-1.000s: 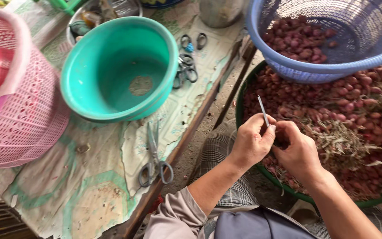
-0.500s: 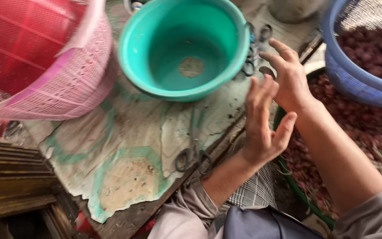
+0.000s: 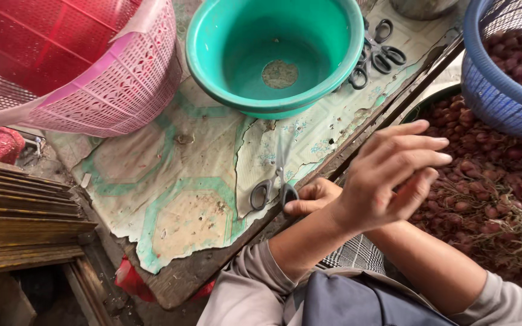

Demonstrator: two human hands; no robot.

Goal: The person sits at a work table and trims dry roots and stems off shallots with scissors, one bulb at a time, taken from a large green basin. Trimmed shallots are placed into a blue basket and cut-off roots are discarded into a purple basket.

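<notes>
Head view, looking down. Left hand (image 3: pixel 394 172) at centre-right, raised, fingers spread and extended toward 2 o'clock; open, holding nothing visible. Right hand (image 3: pixel 312 198) lies beneath the left forearm, mostly covered; thumb and curled fingers show, fingertips at the handle of the scissors (image 3: pixel 274 187). Cannot tell whether it grips the handle or only touches it. Scissors lie flat on the mat (image 3: pixel 170 181), dark loops toward 6 o'clock, blades pointing to 12 o'clock, near the table edge. Mat is worn, pale with green pattern, torn in places. At 12 o'clock from the scissors: green basin (image 3: pixel 273 54), upright, nearly empty, a pale patch at its bottom. Several more scissors (image 3: pixel 377 53) heaped just beside the basin's rim at its 3 o'clock. Pink basket (image 3: pixel 86 66) at 10 o'clock, tilted, overlapping the mat. Blue basket (image 3: pixel 502 72) at 2 o'clock holds shallots. More shallots (image 3: pixel 490 181) with dry stalks fill a tray at 3 o'clock, below the left hand's fingers. Stacked wooden slats (image 3: pixel 19 211) at 8 o'clock.
</notes>
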